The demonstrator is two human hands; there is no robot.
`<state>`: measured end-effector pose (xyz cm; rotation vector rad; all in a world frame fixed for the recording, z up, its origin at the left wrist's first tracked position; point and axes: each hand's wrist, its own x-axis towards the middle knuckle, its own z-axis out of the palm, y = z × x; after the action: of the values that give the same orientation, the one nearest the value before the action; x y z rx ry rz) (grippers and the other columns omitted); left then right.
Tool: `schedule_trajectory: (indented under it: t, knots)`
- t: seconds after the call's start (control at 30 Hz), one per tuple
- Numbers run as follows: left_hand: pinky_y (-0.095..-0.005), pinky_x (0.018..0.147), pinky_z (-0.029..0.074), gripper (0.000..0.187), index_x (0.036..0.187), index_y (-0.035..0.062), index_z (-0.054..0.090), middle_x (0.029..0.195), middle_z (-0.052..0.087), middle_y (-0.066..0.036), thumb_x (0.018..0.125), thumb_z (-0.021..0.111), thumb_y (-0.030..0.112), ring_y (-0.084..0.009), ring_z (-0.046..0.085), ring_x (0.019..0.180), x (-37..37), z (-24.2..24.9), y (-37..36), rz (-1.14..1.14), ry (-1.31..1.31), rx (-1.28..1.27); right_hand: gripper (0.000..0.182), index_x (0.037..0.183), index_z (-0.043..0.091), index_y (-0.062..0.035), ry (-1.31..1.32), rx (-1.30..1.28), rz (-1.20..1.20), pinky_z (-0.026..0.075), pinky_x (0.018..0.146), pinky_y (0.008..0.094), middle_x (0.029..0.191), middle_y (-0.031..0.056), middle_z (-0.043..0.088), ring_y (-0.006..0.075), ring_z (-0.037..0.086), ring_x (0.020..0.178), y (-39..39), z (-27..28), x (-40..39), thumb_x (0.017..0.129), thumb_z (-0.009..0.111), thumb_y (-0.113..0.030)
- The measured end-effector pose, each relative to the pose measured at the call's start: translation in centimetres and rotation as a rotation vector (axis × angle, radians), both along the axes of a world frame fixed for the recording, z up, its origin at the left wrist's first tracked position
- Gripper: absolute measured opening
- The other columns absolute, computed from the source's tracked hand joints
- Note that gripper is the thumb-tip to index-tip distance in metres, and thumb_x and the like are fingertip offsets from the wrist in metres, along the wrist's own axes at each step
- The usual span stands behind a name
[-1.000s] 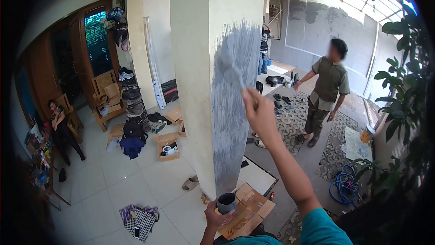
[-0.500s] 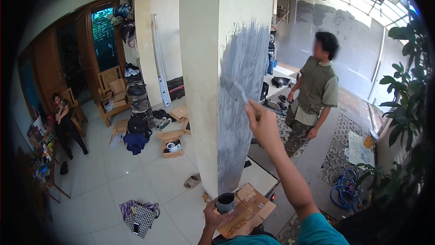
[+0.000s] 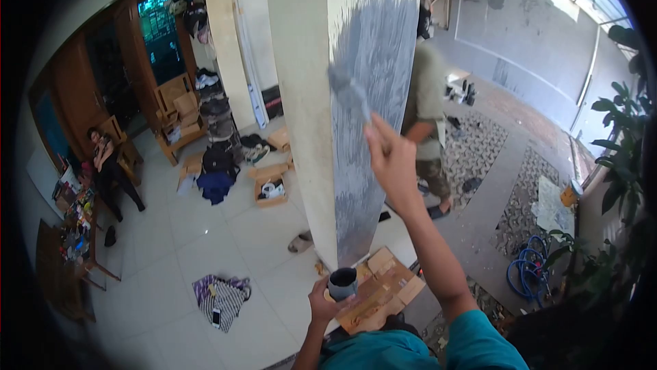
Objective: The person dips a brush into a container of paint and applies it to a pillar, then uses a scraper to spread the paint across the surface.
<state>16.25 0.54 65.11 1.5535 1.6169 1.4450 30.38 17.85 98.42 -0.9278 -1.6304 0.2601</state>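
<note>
Grey paint covers much of one face of the square pillar (image 3: pixel 298 96), ending in ragged strokes at the top. My right hand (image 3: pixel 392 158) is closed round the handle of a paintbrush (image 3: pixel 353 96). Its bristles are at the face's left edge, near the corner with the cream side; the brush is slightly blurred. Low in front of me, my left hand (image 3: pixel 327 303) grips a small grey cup (image 3: pixel 342 284) with dark contents, held upright near the pillar's foot. Beneath the cup, flattened cardboard (image 3: pixel 383 295) lies on the floor.
A person (image 3: pixel 428 110) stands partly hidden behind the pillar on the right; another person (image 3: pixel 113 171) sits at the left. Nearby are an open box (image 3: pixel 270 192), a slipper (image 3: pixel 301 241), a checked cloth with a phone (image 3: pixel 216 316), a blue hose (image 3: pixel 527 267) and a paint can (image 3: pixel 570 195).
The standing person has walked left, behind the pillar. My view has shifted, and my right hand with the paintbrush sits higher in it. My left hand still holds the cup.
</note>
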Motion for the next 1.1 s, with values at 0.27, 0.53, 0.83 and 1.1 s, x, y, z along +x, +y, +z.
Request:
schedule_trajectory:
  t: [0.27, 0.53, 0.83, 1.1]
  knots:
    - [-0.0376, 0.088, 0.051, 0.067, 0.111, 0.0002, 0.065, 0.106, 0.066, -0.015, 0.056, 0.092, 0.027, -0.0271, 0.065, 0.098, 1.4, 2.4, -0.1, 0.096, 0.073, 0.016, 0.028, 0.114, 0.064, 0.0015, -0.016, 0.157, -0.052, 0.049, 0.059, 0.0413, 0.07, 0.0272, 0.058, 0.0453, 0.059, 0.067, 4.6, -0.5, -0.7, 0.093, 0.06, -0.015]
    - [-0.0365, 0.091, 0.049, 0.064, 0.112, 0.0002, 0.065, 0.107, 0.065, -0.013, 0.058, 0.091, 0.022, -0.0262, 0.064, 0.102, 5.5, 2.5, 0.5, 0.197, 0.042, -0.036, 0.03, 0.117, 0.066, -0.0055, -0.083, 0.051, 0.099, 0.051, 0.062, 0.043, 0.078, 0.0245, 0.065, 0.0421, 0.065, 0.073, 3.2, 0.3, 3.6, 0.092, 0.063, -0.021]
    - [-0.0375, 0.092, 0.05, 0.067, 0.114, -0.0003, 0.064, 0.11, 0.065, -0.015, 0.057, 0.091, 0.023, -0.0271, 0.064, 0.103, 10.9, 3.9, 3.1, 0.271, 0.044, -0.024, 0.028, 0.116, 0.068, -0.0075, -0.136, 0.223, 0.147, 0.05, 0.061, 0.0417, 0.078, 0.0235, 0.065, 0.0402, 0.066, 0.071, 7.7, 0.6, 2.6, 0.09, 0.064, -0.018]
    - [-0.038, 0.09, 0.051, 0.066, 0.113, -0.0007, 0.065, 0.107, 0.066, -0.016, 0.058, 0.09, 0.025, -0.0274, 0.065, 0.102, 13.9, 2.6, 4.4, 0.369, 0.089, -0.029, 0.033, 0.121, 0.062, -0.0026, -0.072, 0.223, 0.328, 0.052, 0.059, 0.0458, 0.067, 0.0238, 0.062, 0.0423, 0.063, 0.064, 7.7, 0.1, 5.8, 0.09, 0.061, -0.012]
